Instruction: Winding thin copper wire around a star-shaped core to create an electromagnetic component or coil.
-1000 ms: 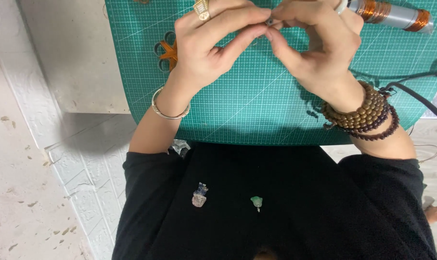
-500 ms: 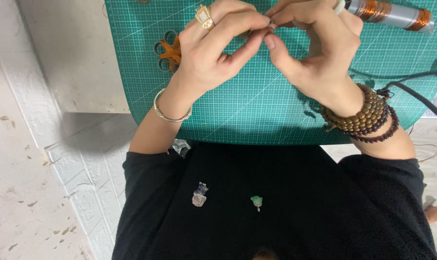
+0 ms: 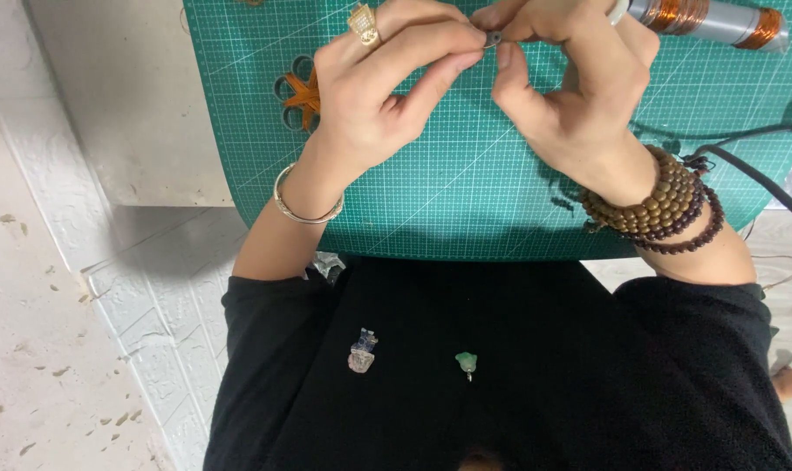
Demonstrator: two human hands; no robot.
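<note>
- Metal, small and grey: a tiny ring-like piece (image 3: 494,37) sits pinched between the fingertips of my left hand (image 3: 387,96) and my right hand (image 3: 570,96), both closed narrowly on it above the green cutting mat (image 3: 466,201).
- I judge I'm mid-way through fine fitting work on this piece; what it is exactly is too small to tell.
- Next calls for a steady, small twist or press without losing the pinch.
- Orange-handled scissors (image 3: 302,94) lie left; a copper-wound tool (image 3: 706,19) lies right on the surface.
</note>
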